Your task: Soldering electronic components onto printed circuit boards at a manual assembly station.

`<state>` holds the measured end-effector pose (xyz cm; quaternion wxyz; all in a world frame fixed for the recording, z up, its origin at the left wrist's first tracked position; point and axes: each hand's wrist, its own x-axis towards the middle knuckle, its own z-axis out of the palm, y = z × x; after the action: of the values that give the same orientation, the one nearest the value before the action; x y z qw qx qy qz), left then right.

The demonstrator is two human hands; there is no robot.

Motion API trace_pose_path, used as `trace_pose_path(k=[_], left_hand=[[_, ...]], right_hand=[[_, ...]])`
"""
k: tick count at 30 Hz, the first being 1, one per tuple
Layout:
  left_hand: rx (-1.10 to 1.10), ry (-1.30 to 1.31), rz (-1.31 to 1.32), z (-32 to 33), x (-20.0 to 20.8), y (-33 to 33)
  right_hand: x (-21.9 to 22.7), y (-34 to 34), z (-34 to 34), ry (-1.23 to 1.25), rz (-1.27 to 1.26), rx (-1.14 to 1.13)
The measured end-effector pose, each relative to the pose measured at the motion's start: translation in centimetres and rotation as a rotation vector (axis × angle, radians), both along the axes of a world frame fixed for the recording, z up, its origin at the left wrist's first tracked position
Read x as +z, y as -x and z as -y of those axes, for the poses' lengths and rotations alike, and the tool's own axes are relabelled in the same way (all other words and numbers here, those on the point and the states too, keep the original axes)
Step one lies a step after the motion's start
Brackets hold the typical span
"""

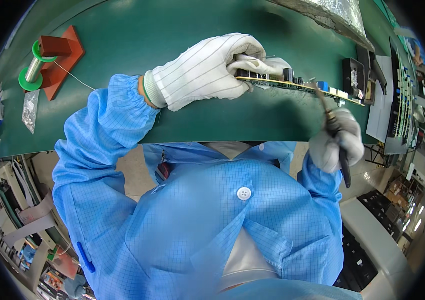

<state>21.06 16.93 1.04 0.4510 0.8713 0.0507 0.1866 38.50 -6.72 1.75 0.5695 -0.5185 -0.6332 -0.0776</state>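
Note:
My left hand (207, 70), in a white striped glove, grips one end of a circuit board (302, 87). The board is seen nearly edge-on, with black parts, a blue part and white connectors along its upper side. In my gloved right hand (340, 142) is a soldering iron (330, 117), its dark handle pointing down and its thin tip pointing up. The tip is beside the board's right half; whether it touches cannot be made out. Some blur lies over the right hand and the iron.
On the green table (122, 45), a solder spool (34, 70) sits on a red-brown stand (67, 60) at left, above a small clear bag (30, 111). A foil-covered object (340, 15) is at the far right. Black trays (355, 77) and a rack of boards (402, 100) stand at right.

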Motion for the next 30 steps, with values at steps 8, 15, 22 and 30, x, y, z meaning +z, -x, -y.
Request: trace_pose_path(k=[8, 15, 22, 30], left_hand=[[0.01, 0.026, 0.0, 0.2, 0.0, -0.4], [0.004, 0.046, -0.072, 0.1, 0.4, -0.5], [0.022, 0.052, -0.103, 0.2, 0.3, -0.4], [0.01, 0.041, -0.079, 0.3, 0.2, -0.5]], right_hand=[[-1.5, 0.9, -2.2, 0.086, -0.423, 0.435], [-2.2, 0.4, -2.0, 0.111, -0.314, 0.35], [-2.3, 0.5, -1.4, 0.152, -0.329, 0.311], [-2.4, 0.1, -1.3, 0.193, -0.303, 0.323]])
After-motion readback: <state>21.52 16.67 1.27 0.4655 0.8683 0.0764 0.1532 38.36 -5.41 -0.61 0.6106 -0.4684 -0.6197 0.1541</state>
